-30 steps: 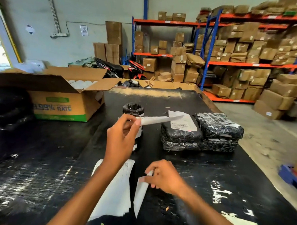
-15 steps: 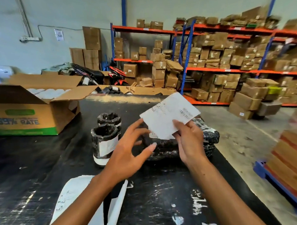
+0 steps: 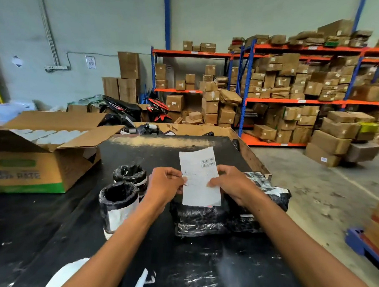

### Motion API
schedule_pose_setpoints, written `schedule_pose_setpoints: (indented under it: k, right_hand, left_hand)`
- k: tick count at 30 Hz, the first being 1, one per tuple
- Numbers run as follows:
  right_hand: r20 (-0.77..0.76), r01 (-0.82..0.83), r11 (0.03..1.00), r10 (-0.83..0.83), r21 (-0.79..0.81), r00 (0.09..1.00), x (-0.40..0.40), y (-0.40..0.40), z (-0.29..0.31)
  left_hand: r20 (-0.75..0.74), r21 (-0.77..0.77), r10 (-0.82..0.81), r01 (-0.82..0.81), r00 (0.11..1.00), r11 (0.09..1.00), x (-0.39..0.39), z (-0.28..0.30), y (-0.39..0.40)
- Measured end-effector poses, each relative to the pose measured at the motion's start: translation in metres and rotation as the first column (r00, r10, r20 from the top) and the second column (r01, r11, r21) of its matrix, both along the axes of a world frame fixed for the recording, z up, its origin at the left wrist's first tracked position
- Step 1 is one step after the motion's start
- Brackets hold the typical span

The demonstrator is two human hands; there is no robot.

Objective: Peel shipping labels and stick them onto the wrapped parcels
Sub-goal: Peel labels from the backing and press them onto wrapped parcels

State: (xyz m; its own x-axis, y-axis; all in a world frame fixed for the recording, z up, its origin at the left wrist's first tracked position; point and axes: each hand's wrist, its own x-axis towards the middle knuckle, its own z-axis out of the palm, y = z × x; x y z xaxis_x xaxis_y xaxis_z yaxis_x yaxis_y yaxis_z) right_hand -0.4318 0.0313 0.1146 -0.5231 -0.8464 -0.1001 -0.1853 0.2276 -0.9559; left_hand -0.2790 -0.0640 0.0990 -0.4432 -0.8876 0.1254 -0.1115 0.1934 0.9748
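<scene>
Label now upright (barcode uppermost) between both hands, above parcels.

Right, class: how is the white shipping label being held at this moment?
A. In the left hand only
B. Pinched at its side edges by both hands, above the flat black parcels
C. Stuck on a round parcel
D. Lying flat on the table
B: the left hand and right hand each pinch a side edge of the shipping label, which is held up over the flat black parcels.

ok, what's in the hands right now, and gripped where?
One shipping label, held upright above the parcels. Left hand pinches its left edge, right hand its right edge, both about halfway up.
</scene>
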Motion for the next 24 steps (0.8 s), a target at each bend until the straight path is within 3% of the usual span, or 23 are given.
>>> schedule_pose_setpoints:
  k: [6,17,24]
  right_hand:
    - [-0.06,0.041,0.989,-0.032,0.144,0.998,-0.025,-0.02,-0.013]
    - [-0.138,0.028,0.987,-0.006,0.157,0.99,-0.031,-0.027,-0.029]
    - [-0.223,0.011,0.978,0.037,0.208,0.974,-0.032,-0.031,-0.033]
  left_hand:
    - [0.176,-0.035,0.061,-0.055,0.982,0.998,-0.026,-0.016,-0.022]
    - [0.33,-0.105,0.091,-0.059,0.939,0.993,-0.035,-0.029,-0.029]
    - [0.443,-0.23,0.135,-0.033,0.886,0.973,-0.036,-0.033,-0.031]
